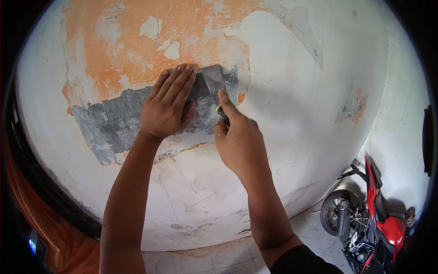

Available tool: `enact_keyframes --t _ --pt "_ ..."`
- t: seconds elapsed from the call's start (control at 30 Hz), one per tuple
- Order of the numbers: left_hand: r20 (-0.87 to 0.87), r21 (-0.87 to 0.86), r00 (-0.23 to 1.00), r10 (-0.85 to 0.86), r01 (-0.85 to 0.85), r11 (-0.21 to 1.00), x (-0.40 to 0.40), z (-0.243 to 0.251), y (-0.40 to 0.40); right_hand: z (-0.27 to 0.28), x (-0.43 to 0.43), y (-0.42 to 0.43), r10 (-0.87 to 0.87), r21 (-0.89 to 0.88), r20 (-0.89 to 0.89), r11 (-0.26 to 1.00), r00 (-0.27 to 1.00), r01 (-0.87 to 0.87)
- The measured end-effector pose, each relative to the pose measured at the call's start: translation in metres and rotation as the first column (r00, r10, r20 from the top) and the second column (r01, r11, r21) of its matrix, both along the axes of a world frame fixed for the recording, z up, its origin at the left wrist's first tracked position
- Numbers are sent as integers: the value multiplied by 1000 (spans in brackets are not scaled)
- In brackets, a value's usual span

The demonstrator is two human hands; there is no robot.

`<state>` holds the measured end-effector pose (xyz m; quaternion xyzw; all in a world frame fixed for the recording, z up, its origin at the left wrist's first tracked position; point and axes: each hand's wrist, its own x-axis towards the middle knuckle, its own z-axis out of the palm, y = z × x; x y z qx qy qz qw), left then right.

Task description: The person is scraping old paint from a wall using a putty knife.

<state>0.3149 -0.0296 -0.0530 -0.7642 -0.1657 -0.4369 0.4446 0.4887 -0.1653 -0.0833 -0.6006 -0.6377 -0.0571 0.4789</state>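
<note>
Before me is a painted wall point(294, 113) with a large patch where the white coat is gone, showing orange paint point(113, 65) above and bare grey plaster point(113, 126) below. My left hand point(167, 102) lies flat on the wall over the border of orange and grey, fingers together and pointing up. In my right hand point(239, 137) is a putty knife point(214, 77) with a wide metal blade and a dark handle with a yellow band. Its blade rests against the wall at the upper edge of the grey area, right of my left fingertips. My right index finger presses along the blade.
A red and black motorcycle point(373, 212) stands at the lower right by the adjoining wall. Tiled floor point(229, 257) and a thin cable point(198, 257) run along the wall's foot. Orange cloth point(65, 236) hangs at the lower left.
</note>
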Motion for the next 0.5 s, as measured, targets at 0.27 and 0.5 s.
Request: enact_keyframes --t 0.27,0.5 --pt "8 2 1000 -1 1 1000 2 0 -2 4 -1 -5 15 4 -21 1000 1000 -15" --pt "18 24 999 27 -27 999 2 1 -5 -14 -3 -9 1 -108 -6 994 1000 -2"
